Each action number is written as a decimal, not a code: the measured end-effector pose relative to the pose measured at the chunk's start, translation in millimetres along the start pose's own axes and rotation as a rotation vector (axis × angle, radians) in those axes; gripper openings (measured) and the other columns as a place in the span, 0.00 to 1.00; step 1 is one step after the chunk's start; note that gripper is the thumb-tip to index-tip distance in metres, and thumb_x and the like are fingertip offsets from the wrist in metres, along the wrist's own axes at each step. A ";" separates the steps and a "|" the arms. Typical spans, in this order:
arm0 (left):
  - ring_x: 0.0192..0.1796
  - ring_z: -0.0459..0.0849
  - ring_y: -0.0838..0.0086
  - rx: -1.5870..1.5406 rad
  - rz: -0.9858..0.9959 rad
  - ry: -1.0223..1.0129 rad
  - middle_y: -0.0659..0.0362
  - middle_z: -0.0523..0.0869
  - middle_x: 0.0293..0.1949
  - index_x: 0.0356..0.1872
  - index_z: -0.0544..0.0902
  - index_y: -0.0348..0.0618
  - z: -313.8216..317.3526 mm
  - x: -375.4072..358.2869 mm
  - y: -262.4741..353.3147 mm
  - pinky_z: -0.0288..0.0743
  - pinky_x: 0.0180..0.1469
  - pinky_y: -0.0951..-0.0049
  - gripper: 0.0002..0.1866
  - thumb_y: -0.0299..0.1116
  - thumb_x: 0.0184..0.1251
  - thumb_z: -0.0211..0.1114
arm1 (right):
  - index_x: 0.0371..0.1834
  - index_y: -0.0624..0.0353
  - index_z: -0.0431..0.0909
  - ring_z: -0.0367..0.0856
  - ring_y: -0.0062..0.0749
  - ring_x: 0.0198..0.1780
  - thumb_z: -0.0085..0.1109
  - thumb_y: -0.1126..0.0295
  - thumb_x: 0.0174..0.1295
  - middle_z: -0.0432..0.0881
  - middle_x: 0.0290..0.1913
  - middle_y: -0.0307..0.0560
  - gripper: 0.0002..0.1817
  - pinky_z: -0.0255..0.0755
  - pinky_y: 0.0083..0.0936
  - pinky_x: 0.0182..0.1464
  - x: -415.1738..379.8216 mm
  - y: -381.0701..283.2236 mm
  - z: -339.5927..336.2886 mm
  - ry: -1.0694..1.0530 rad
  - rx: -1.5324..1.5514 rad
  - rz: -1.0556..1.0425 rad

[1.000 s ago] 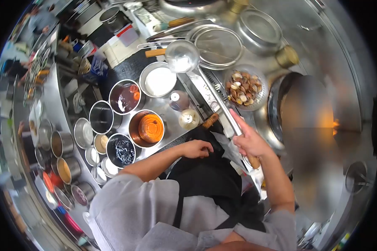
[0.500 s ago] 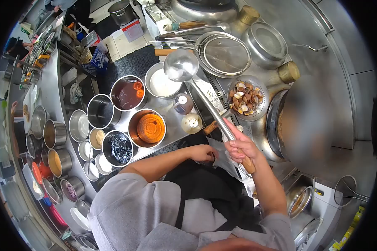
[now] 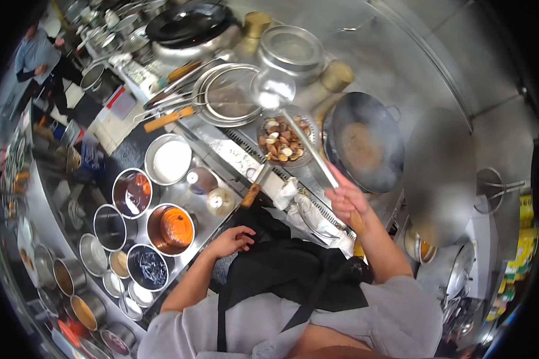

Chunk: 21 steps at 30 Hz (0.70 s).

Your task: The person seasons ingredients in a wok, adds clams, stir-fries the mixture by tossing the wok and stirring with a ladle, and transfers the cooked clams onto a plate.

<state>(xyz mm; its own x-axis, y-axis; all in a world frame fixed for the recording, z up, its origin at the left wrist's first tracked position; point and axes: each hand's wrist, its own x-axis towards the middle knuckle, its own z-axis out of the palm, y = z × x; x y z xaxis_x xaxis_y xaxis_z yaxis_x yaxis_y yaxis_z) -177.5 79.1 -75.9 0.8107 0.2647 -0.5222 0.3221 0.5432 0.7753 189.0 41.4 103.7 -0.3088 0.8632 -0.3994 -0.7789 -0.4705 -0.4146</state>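
Note:
My right hand is wrapped round the wooden-ended handle of a long metal ladle. The ladle's bowl is raised above the stove, between the mesh strainers and a round pot. Behind its shaft, clams fill a perforated skimmer. A black wok, holding brown liquid and steaming, stands beyond my right hand. My left hand hangs empty by my black apron, its fingers loosely bent and apart. It is nearest the metal pot of orange-red sauce.
Pots of sauce and a white-filled bowl stand on the left counter, beside two squeeze bottles. Mesh strainers and a lidded pot sit at the back. A person stands far left. White cloths lie along the stove edge.
My view has turned, bringing the steaming wok and a person at the far left into sight. My left hand has shifted left along the apron. My right hand keeps its hold on the ladle.

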 end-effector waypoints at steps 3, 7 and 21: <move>0.40 0.83 0.77 -0.030 0.081 0.095 0.52 0.85 0.48 0.61 0.73 0.40 21.1 -7.1 11.6 0.77 0.43 0.77 0.25 0.15 0.62 0.49 | 0.80 0.29 0.43 0.63 0.13 0.16 0.45 0.78 0.70 0.66 0.29 0.41 0.40 0.62 0.16 0.14 25.7 -42.7 -11.9 -0.054 -0.018 -0.161; 0.41 0.84 0.75 -0.108 0.066 0.204 0.52 0.85 0.50 0.61 0.73 0.42 37.9 -16.0 0.7 0.80 0.47 0.75 0.25 0.13 0.62 0.50 | 0.76 0.29 0.50 0.65 0.14 0.17 0.48 0.77 0.68 0.68 0.26 0.36 0.37 0.62 0.18 0.17 96.8 -120.3 -28.4 -0.044 -0.087 -0.301; 0.40 0.85 0.75 -0.013 0.025 0.245 0.51 0.85 0.49 0.61 0.74 0.42 83.9 6.7 33.0 0.78 0.42 0.78 0.26 0.13 0.60 0.48 | 0.74 0.28 0.54 0.65 0.15 0.19 0.47 0.75 0.70 0.68 0.28 0.39 0.33 0.63 0.16 0.21 -75.5 -104.3 -80.4 -0.063 0.170 -0.310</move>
<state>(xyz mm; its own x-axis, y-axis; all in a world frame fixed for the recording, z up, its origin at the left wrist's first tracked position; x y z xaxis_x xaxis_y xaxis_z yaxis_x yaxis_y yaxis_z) -120.4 32.0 -24.0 0.6749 0.4631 -0.5745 0.2957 0.5435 0.7856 337.5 10.6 111.3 -0.0726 0.9721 -0.2229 -0.9189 -0.1521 -0.3641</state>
